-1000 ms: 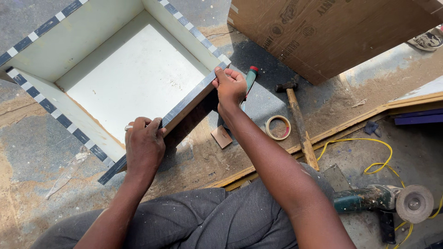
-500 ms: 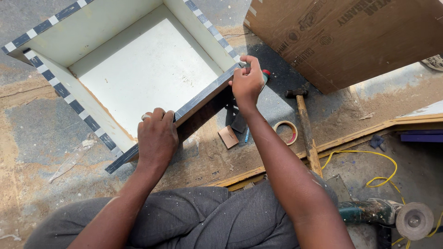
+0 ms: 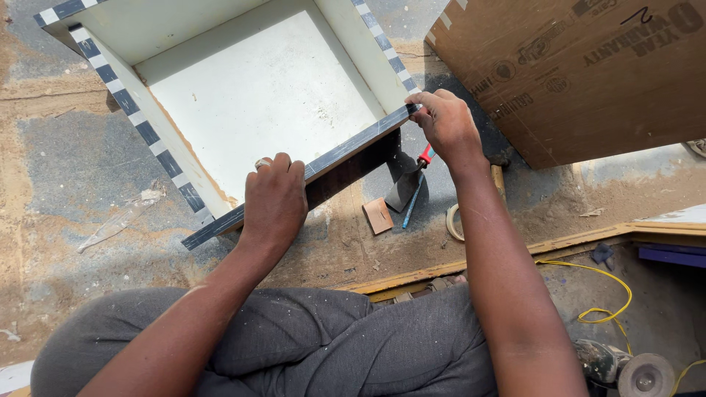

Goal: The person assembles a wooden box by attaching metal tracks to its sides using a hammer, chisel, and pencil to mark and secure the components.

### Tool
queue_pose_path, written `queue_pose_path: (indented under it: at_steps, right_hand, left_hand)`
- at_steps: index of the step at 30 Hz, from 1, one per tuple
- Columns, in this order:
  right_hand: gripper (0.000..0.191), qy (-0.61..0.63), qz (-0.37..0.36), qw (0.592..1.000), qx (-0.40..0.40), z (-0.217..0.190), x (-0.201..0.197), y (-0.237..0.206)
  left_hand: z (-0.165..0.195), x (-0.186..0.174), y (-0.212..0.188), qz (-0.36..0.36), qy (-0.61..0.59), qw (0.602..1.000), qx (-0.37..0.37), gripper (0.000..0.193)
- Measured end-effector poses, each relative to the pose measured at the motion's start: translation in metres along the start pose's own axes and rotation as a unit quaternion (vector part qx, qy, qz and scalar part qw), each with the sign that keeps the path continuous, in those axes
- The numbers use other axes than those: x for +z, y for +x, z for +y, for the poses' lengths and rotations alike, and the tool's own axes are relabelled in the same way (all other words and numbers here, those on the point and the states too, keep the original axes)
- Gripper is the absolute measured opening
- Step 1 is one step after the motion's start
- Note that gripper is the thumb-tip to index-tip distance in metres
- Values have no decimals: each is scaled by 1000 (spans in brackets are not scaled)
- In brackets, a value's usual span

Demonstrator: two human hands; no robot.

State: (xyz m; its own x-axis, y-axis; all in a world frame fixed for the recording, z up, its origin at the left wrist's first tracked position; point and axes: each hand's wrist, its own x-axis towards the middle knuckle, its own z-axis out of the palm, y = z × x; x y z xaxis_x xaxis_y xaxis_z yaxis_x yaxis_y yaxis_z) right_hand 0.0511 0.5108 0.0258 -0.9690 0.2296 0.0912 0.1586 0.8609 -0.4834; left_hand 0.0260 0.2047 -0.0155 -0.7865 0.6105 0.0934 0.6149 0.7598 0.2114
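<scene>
From the head view, your left hand (image 3: 273, 200) is closed over the near end of the dark edge strip (image 3: 346, 153), fingers wrapped across its top, while your right hand (image 3: 445, 125) pinches the far end at the corner of the white box (image 3: 257, 95). The strip lies along the box's near wall, running from the right corner down toward the lower left, where its free end juts past the checkered rim (image 3: 140, 121).

The main risk, as I judge it, is alignment. You hold the strip only at two spots, and the stretch between your hands is unsupported, so uneven pressure could let it slide off the wall's edge or sit skewed against the corner. The overhanging left end could also lever the strip up if you lean on it.

Watch your right fingers: they sit right at the corner joint, where the strip meets the checkered side trim, and a sudden slip could pinch them there.

Just below that hand, a red-handled scraper (image 3: 409, 182) lies on the floor with its blade toward you, beside a small tan block (image 3: 379, 215) and a roll of tape (image 3: 451, 220). If the strip drops or your hand slips downward, it lands among them.

The floor is dusty and gritty, so grit could get under the strip. The angle grinder (image 3: 625, 367) and its yellow cord (image 3: 610, 294) lie near your right leg; a shift of that leg could snag them.
</scene>
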Motion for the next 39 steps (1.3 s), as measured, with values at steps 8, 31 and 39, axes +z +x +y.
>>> queue_pose_path:
  at_steps: [8, 31, 39]
  right_hand:
    - [27, 43, -13, 999, 4, 23, 8, 2]
    - [51, 522, 67, 781, 336, 47, 61, 11]
    - [35, 535, 59, 783, 311, 52, 70, 12]
  left_hand:
    - [1, -1, 0, -1, 12, 1000, 6, 19]
    - [13, -7, -14, 4, 102, 995, -19, 13]
    - [13, -5, -13, 42, 109, 990, -74, 17]
